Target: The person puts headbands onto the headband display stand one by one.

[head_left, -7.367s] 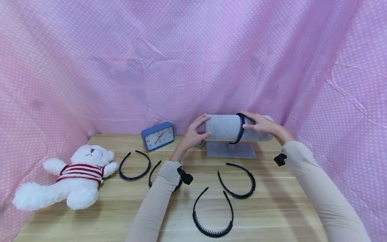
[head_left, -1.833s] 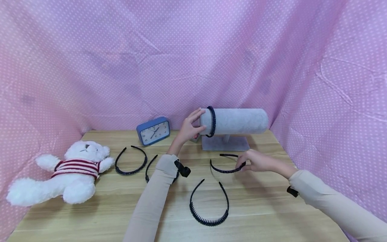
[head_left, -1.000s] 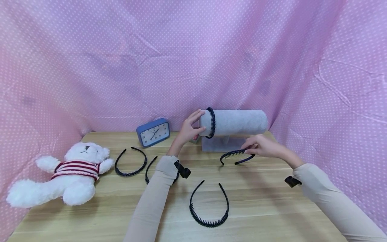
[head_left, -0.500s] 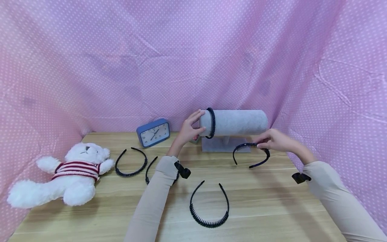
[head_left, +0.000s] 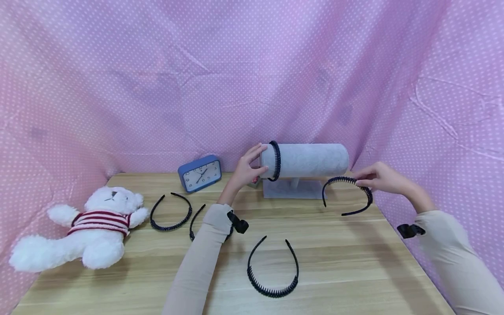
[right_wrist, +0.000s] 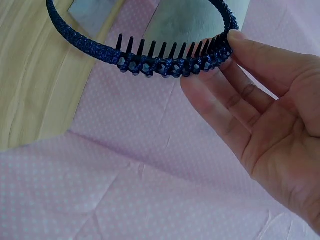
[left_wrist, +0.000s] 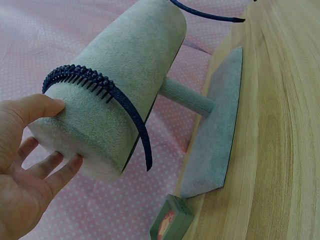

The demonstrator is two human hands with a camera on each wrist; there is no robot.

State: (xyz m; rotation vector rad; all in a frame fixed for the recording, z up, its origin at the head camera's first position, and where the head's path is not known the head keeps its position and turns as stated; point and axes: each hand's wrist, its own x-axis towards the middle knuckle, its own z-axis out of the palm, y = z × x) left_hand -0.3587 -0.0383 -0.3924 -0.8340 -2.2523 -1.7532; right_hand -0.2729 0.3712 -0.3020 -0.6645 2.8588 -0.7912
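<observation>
My right hand (head_left: 383, 178) pinches a dark, beaded headband (right_wrist: 165, 67) between thumb and fingers, close off the right end of a grey velvety display stand (head_left: 311, 159). In the head view this headband hangs with its comb-like teeth inward and its tips down. My left hand (head_left: 244, 171) grips the left end of the stand's roll, the thumb (left_wrist: 47, 106) on its side and fingertips on the end face. Beside that thumb, another toothed headband (left_wrist: 82, 77) sits around the roll near its left end.
On the wooden table (head_left: 338, 271) lie a headband (head_left: 273, 292) at the front, a headband (head_left: 170, 227) at the left, and a third headband (head_left: 197, 218) partly hidden by the left sleeve. A blue alarm clock (head_left: 200, 174), white plush bear (head_left: 100, 234) and small green box (left_wrist: 172, 220) are around.
The headband on the stand slid to its left end. My right hand let go of it, picked another headband off the table and carried it up and right. The left hand stayed at the stand.
</observation>
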